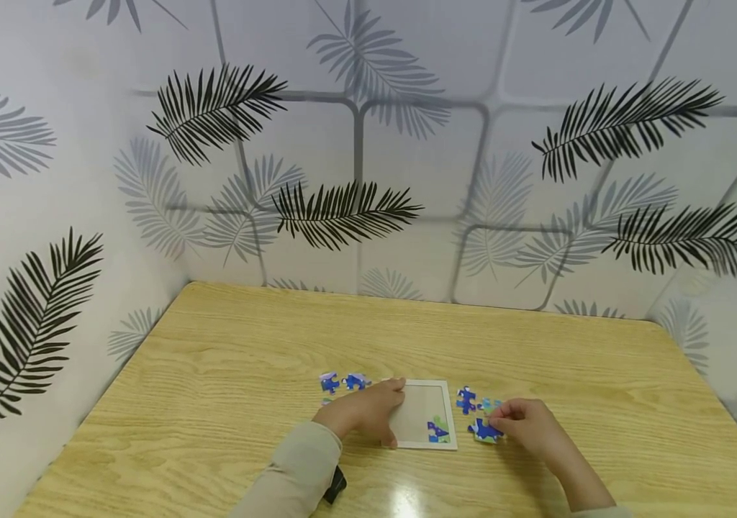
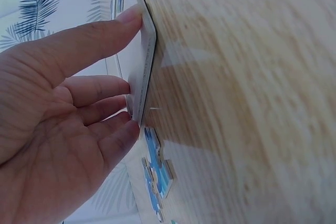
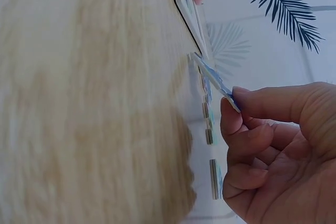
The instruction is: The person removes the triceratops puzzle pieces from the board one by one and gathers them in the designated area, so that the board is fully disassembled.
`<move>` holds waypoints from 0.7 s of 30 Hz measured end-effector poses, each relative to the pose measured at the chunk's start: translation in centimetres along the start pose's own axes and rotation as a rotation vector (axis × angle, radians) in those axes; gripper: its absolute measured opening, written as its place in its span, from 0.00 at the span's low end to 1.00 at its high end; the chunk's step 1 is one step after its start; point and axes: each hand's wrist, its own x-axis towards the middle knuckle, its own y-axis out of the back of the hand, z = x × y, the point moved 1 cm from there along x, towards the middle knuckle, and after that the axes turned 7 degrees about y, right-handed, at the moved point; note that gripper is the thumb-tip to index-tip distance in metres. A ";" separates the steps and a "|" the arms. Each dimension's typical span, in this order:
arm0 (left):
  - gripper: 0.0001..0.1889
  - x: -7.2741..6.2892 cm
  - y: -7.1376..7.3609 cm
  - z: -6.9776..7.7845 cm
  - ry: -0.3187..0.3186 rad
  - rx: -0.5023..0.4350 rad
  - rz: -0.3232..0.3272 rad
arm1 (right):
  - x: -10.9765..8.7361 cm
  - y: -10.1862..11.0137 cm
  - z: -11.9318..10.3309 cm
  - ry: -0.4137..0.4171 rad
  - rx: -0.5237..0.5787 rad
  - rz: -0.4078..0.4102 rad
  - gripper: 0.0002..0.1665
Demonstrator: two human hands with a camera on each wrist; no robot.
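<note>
A shallow white-rimmed puzzle tray (image 1: 452,424) lies on the table, with some joined blue and green pieces (image 1: 437,432) in its near right corner. My left hand (image 1: 368,410) holds the tray's left side, thumb at the near edge and fingers toward the far edge. In the left wrist view, the thumb and fingertips meet the tray's rim (image 2: 143,77). Right of the tray, my right hand (image 1: 529,426) pinches a blue jigsaw piece (image 1: 485,432) between thumb and forefinger. The right wrist view shows this jigsaw piece (image 3: 215,80) tilted, its held end raised off the table.
Beyond the held piece lie a blue jigsaw piece (image 1: 466,400) and a light green one (image 1: 489,405). More pieces (image 1: 329,382) lie left of the tray, partly hidden by the left hand. A black object (image 1: 336,485) shows beside the left sleeve. Patterned walls border the table (image 1: 245,345).
</note>
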 end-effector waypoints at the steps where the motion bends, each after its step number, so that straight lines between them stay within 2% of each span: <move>1: 0.41 0.0 0.0 0.0 0.000 -0.001 0.001 | 0.0 0.0 0.1 -0.002 0.004 -0.006 0.05; 5: 0.41 0.0 0.0 0.0 0.002 -0.007 0.002 | -0.1 0.1 0.2 -0.010 0.011 -0.021 0.05; 21: 0.40 0.1 0.1 0.1 0.005 0.012 0.000 | -0.1 0.2 0.0 -0.018 -0.049 0.008 0.09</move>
